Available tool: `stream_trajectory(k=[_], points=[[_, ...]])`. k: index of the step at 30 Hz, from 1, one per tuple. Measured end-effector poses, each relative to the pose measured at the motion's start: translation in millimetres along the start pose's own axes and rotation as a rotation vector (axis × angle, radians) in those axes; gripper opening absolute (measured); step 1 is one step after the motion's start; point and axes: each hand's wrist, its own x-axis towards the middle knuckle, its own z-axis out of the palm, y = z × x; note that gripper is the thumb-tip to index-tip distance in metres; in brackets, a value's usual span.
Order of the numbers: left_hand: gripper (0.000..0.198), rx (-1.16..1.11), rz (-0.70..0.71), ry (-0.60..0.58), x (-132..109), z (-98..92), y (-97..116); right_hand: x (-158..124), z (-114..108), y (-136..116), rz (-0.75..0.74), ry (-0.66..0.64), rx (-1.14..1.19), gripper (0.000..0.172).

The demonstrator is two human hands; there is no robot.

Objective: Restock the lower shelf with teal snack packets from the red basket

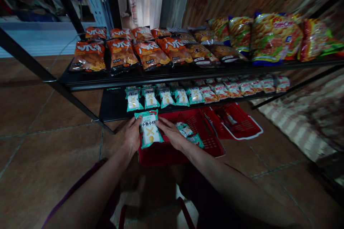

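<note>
My left hand (132, 133) and my right hand (170, 131) hold a teal and white snack bag (149, 131) upright between them, one at each side. The bag is over the left part of a red basket (177, 115), just in front of the lower shelf. More teal bags (184, 129) lie inside the basket, to the right of my right hand. On the lower shelf (113, 110), a row of matching teal bags (150, 97) stands behind the held one, with red and white bags (233, 89) further right.
The upper black shelf (129, 79) carries orange bags (89, 55), brown bags (200, 53) and larger colourful bags (268, 37). A second red basket (251, 125) with a white handle is on the floor at right. A slanted black post (66, 94) stands at left.
</note>
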Motion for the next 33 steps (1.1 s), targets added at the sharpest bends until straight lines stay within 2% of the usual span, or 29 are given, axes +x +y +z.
stream_trajectory(k=[3, 9, 16, 21, 25, 29, 33], points=[[0.021, 0.045, 0.013, -0.024, -3, 3.5, -2, 4, -3, -11, -0.019, 0.086, 0.074, 0.038], [0.031, 0.144, -0.023, -0.042, -10, 6.2, -6, 10, -11, -13, 0.011, 0.029, 0.138, 0.033], [0.033, 0.217, -0.061, -0.063, -11, 2.9, -8, 8, -10, -13, 0.084, 0.126, 0.197, 0.025], [0.029, 0.289, -0.188, 0.013, -15, -5.7, -11, 1, -1, 5, 0.178, 0.242, 0.274, 0.022], [0.024, 0.364, -0.308, 0.072, -22, -14.8, -8, -6, 5, 23, 0.198, 0.235, 0.301, 0.026], [0.022, 0.42, -0.348, 0.051, -29, -22.3, -2, -7, 8, 32, 0.19, 0.232, 0.307, 0.028], [0.021, 0.427, -0.322, -0.034, -30, -28.3, -2, -2, 8, 34, 0.174, 0.259, 0.329, 0.03]])
